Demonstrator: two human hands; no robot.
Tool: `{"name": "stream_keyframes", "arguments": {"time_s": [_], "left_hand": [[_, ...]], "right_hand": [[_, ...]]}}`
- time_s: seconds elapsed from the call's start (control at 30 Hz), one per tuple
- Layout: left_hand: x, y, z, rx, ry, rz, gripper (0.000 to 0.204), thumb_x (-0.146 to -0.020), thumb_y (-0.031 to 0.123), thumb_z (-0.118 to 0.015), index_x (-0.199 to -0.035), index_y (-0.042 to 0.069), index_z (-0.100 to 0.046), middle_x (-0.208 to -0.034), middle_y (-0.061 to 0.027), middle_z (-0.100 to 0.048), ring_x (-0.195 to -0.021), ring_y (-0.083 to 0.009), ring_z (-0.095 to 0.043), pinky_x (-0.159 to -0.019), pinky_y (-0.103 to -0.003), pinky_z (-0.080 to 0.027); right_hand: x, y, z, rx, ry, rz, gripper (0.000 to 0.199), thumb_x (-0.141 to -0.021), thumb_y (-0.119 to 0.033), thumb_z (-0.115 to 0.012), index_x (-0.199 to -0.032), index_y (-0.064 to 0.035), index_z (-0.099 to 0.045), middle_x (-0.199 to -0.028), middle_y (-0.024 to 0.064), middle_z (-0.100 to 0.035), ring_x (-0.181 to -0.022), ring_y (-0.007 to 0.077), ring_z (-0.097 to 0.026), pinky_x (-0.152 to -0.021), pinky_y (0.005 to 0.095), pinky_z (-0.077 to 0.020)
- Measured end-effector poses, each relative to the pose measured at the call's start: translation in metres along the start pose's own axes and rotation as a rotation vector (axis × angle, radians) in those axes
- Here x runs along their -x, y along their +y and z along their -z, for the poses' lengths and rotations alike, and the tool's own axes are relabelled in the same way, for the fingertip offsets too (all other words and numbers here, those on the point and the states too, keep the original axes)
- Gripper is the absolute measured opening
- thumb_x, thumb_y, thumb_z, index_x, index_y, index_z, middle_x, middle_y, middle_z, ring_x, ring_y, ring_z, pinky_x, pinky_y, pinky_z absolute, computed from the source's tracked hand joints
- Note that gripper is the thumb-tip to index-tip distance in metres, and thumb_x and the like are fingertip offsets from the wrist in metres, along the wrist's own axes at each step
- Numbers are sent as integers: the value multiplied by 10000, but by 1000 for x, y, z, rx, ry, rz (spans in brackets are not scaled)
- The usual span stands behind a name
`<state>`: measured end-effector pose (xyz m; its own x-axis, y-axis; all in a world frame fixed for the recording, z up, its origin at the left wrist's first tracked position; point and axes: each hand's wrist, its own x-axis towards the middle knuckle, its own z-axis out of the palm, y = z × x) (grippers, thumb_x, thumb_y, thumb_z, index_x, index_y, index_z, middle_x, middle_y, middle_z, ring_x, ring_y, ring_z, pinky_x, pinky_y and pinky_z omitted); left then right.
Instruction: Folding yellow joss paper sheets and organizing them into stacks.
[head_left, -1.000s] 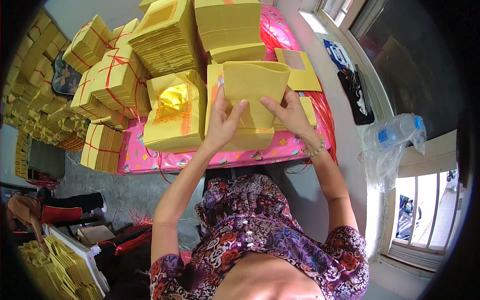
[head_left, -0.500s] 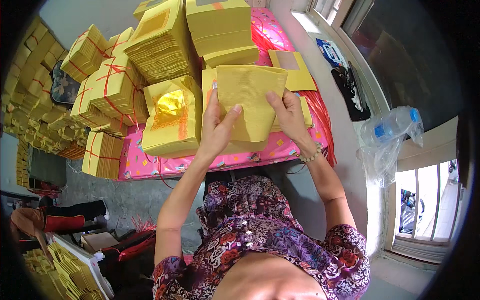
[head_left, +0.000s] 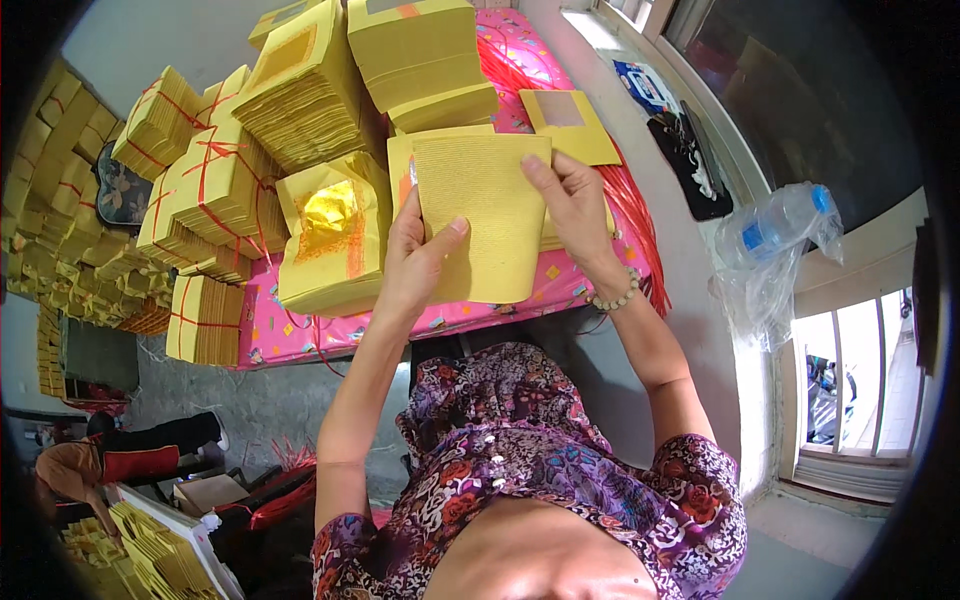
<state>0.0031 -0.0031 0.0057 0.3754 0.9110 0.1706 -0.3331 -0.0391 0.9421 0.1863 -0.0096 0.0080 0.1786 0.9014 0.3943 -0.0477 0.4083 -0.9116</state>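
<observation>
Between my two hands is a ribbed yellow paper sheet (head_left: pixel 480 200), upright above the table. My left hand (head_left: pixel 415 262) grips its lower left side, thumb across the front and fingers behind. My right hand (head_left: pixel 578 210) pinches the sheet near its upper right corner, thumb in front. Behind it, another yellow sheet (head_left: pixel 402 152) with an orange and shiny patch partly shows. To the left lies a stack of yellow paper (head_left: pixel 335 265) topped by crumpled gold foil (head_left: pixel 330 207).
Tall yellow paper stacks (head_left: pixel 305 100) and bundles tied with red string (head_left: pixel 225 185) crowd the left of the pink table cover (head_left: pixel 470 318). Red strips (head_left: pixel 640 225) hang at the right edge. A plastic bottle (head_left: pixel 775 235) is on the right sill. Another person (head_left: pixel 75 468) works at lower left.
My right hand has slid up toward the sheet's upper right corner. The sheet's right edge now looks less flared. The whole view has shifted slightly.
</observation>
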Motion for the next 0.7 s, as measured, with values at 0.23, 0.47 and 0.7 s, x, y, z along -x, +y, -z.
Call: {"name": "stream_keyframes", "arguments": {"time_s": [0.23,0.47,0.7], "left_hand": [[5,-2,3,30,-1,70,517,-865,-11,-525,-1352,7,-355,-1250,-98,-533,-1124,-165,-522,-955,-298,-402],[7,-4,4,-12,29,98,510,-867,-16,-508,-1349,-4,-344,-1293,-116,-498,-1175,-184,-490,-987,-312,-378],[3,-9,4,17,48,111,463,-886,23,-522,-1325,2,-378,-1275,-121,-514,-1157,-190,-509,-969,-312,-397]], "right_hand": [[2,-8,5,-18,-32,-122,218,-906,-196,-606,-898,13,-665,-726,-53,-591,-648,-8,-491,-534,176,-390],[23,5,14,135,-246,-260,253,-900,-194,-615,-990,40,-654,-755,-30,-605,-643,1,-510,-525,184,-415],[26,5,15,144,-300,-386,316,-896,-273,-620,-963,31,-668,-715,-22,-621,-604,14,-518,-490,197,-413]]}}
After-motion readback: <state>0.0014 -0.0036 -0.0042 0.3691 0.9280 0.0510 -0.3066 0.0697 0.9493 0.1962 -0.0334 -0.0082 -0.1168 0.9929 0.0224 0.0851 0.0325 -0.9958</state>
